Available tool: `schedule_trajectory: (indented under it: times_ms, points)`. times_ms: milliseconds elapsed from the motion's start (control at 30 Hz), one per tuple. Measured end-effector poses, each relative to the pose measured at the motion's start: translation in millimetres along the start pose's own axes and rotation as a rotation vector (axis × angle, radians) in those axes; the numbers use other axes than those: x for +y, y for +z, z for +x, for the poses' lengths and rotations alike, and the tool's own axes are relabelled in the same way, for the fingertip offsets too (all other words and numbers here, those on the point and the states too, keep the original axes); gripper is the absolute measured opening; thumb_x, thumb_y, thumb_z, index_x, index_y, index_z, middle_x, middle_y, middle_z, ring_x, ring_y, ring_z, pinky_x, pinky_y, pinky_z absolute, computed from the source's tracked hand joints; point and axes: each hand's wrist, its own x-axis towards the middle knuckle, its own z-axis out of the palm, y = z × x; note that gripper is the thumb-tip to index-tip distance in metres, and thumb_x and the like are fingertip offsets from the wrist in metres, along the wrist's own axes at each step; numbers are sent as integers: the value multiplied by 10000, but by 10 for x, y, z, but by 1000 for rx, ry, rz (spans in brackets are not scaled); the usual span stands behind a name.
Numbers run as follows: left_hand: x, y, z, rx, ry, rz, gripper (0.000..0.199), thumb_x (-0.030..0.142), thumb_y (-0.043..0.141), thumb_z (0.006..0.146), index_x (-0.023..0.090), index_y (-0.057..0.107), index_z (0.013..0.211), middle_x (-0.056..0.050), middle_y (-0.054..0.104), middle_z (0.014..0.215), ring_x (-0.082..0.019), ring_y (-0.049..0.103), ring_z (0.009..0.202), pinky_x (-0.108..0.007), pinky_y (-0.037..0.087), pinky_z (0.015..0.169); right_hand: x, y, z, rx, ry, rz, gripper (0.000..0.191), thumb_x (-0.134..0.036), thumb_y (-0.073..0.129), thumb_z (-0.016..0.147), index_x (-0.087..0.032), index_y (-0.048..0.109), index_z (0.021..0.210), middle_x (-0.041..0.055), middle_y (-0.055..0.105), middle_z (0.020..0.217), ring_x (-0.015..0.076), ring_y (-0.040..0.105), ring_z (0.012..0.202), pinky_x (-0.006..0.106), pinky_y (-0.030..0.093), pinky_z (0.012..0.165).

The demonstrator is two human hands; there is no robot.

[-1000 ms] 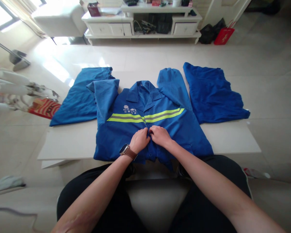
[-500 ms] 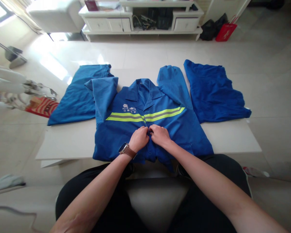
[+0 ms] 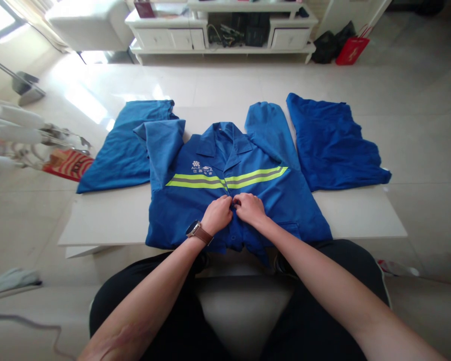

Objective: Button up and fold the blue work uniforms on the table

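Note:
A blue work jacket (image 3: pixel 195 210) with a yellow-green reflective stripe across the chest lies front up, its collar pointing away from me. Below the stripe, at the front placket, my left hand (image 3: pixel 217 213) and my right hand (image 3: pixel 249 207) pinch the fabric close together. Whatever button lies between the fingertips is hidden. A watch with a brown strap is on my left wrist. Folded blue cloth (image 3: pixel 122 145) lies left of the jacket, and a darker blue cloth (image 3: pixel 334 143) lies to its right.
The garments rest on a low white table (image 3: pixel 364 215). Beyond it stands a white cabinet (image 3: pixel 154 39). A red bag (image 3: pixel 352 50) and black bags are on the floor at the back right. A striped red bag (image 3: pixel 69 165) is at the left.
The whole view has shifted slightly. Both hands stay at the placket, with only small changes in the fingers.

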Motion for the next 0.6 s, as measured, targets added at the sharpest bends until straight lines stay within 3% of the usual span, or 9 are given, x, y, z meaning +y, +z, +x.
schedule_trajectory:
  times_ms: [200,400,600]
  points:
    - [-32,12,10,5,24,-23,221,90,513,817,193,629,975,-94,690,1010,-225,659,937,-321,498,835,-76,32,-42,18,41,-58,200,-299,556,931,-289,728,1032,63,777,1062,261,715,963,334,480,796]
    - [5,-34,-27,-14,-72,16,203,154,518,862,218,636,1015,-84,705,1085,-235,674,926,-333,485,763,-3,-72,-4,-54,-56,-30,205,-288,578,937,-274,726,1079,60,767,1137,244,702,1039,313,483,837]
    - [-5,-72,-8,-54,-59,-10,200,143,551,827,213,652,984,-82,713,1078,-223,669,960,-313,476,778,50,-146,9,-100,-113,5,200,-277,607,923,-266,730,1080,44,770,1119,231,692,1061,288,471,842]
